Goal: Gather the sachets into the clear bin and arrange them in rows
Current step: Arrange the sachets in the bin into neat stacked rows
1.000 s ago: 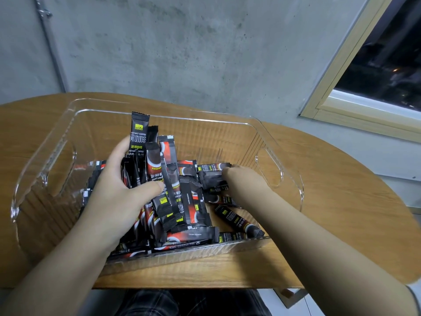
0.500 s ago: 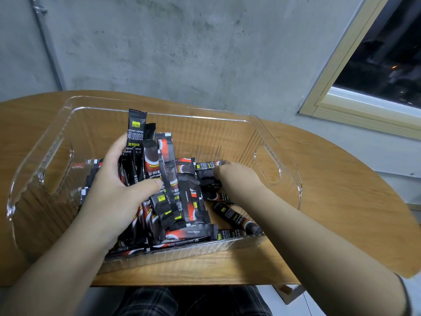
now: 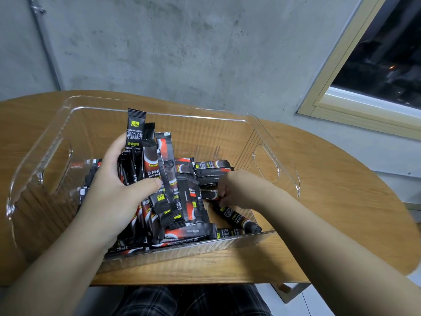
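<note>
In the bin (image 3: 268, 133) on the table (image 3: 330, 190), our left hand (image 3: 114, 192) grips an upright bundle of sachets (image 3: 159, 174), while our right hand (image 3: 237, 190) pinches a loose sachet (image 3: 237, 216) lying near right.

The bin (image 3: 268, 133) is clear, glossy ribbed plastic. The sachets (image 3: 182, 201) are shiny black foil. The surface (image 3: 341, 190) is smooth wood; the wall (image 3: 182, 46) is rough concrete.

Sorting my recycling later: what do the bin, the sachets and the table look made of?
Clear bin: likely rigid transparent plastic, glossy; the table shows through its ribbed walls.
Sachets: apparently thin printed film, slightly shiny, with crimped ends.
Table: wood or wood-look laminate, matte; grain lines visible.
</note>
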